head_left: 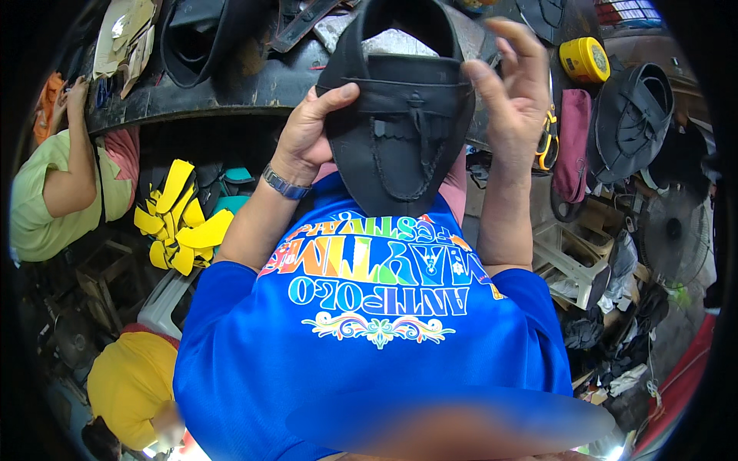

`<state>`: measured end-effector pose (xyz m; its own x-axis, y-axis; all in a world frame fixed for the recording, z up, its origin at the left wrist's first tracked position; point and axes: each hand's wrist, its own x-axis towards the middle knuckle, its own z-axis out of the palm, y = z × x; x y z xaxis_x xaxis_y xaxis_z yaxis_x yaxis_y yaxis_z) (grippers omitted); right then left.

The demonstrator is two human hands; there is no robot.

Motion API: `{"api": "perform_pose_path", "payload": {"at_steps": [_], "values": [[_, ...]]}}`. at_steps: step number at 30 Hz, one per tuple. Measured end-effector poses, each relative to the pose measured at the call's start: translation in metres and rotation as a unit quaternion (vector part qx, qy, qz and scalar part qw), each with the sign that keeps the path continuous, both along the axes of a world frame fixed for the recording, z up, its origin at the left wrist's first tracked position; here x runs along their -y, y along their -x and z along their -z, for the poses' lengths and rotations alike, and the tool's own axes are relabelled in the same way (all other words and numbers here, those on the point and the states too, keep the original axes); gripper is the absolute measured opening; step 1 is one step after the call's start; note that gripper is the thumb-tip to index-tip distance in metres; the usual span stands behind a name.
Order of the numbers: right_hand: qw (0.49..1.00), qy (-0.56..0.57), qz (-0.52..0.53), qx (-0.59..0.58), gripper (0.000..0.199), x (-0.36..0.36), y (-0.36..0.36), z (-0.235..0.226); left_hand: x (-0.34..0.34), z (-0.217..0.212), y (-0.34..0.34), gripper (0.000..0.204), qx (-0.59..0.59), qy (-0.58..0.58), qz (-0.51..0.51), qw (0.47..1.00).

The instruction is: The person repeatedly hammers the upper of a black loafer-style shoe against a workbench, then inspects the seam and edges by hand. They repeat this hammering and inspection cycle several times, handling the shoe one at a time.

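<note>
A black leather shoe upper (pixel 384 157), tassel-loafer style, hangs before my chest with its toe pointing toward me. Its front carries a strap, a fringe and a tassel, and frayed edges run along the stitched toe line. My left hand (pixel 307 131) grips its left side, thumb on top and the other fingers hidden underneath. At the opposite side, my right hand (pixel 516 96) is raised with its fingers apart and bent. The right thumb tip is right by the upper's edge; whether it touches cannot be told.
A dark worn bench (pixel 254 96) spans the far side, with another black upper (pixel 192 38) on it. At right are a yellow tub (pixel 584 60), yellow-handled scissors (pixel 547 146), a maroon pouch (pixel 571 138) and a further black upper (pixel 630 127). Yellow cut pieces (pixel 181 223) and a co-worker (pixel 58 192) are left.
</note>
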<state>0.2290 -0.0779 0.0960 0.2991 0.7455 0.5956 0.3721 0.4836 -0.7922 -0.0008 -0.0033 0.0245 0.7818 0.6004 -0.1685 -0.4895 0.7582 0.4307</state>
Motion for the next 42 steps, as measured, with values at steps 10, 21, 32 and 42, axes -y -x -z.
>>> {"api": "perform_pose_path", "payload": {"at_steps": [10,21,32,42], "values": [[0.707,0.250,-0.238,-0.618,0.052,0.020,0.000,0.053,-0.016,0.009,-0.004,0.039,0.030,0.010,-0.018,0.999],[0.913,0.148,-0.014,0.380,0.027,0.003,0.010,-0.013,-0.001,-0.022,-0.017,0.038,-0.052,-0.126,0.012,0.991],[0.986,0.146,-0.077,0.022,0.012,0.005,0.019,0.004,0.011,-0.001,-0.009,0.035,-0.034,-0.053,0.011,0.998],[0.741,0.243,-0.202,-0.593,0.055,0.019,-0.004,0.044,-0.007,0.036,-0.004,0.033,0.091,0.073,-0.007,0.993]]}}
